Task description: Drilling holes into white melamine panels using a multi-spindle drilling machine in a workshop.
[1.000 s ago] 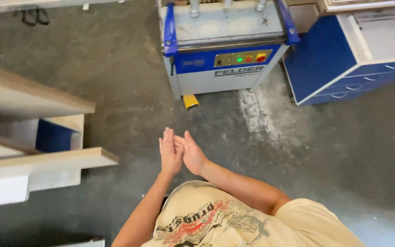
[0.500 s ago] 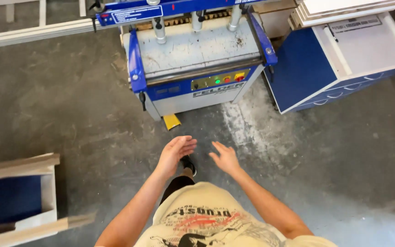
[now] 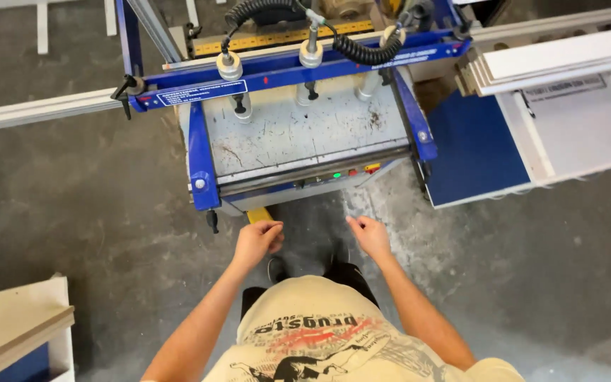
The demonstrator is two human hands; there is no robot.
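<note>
Head view: left hand [image 3: 256, 242] and right hand [image 3: 370, 235], both loosely curled and empty, just short of the blue-framed machine table [image 3: 298, 134].

This is a woodworking workshop. A blue-framed drilling machine with a scratched grey metal bed [image 3: 305, 138] stands on a dusty concrete floor [image 3: 72, 212]. White and blue cabinet panels [image 3: 560, 106] lie beside it.

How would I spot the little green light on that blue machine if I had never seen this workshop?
Find the blue-framed machine with the scuffed grey metal table, straight ahead of the person's two hands. Along its front edge, below the table, runs a narrow control strip. The green light sits on it, left of a red button and a yellow one; it alone glows green.
</note>
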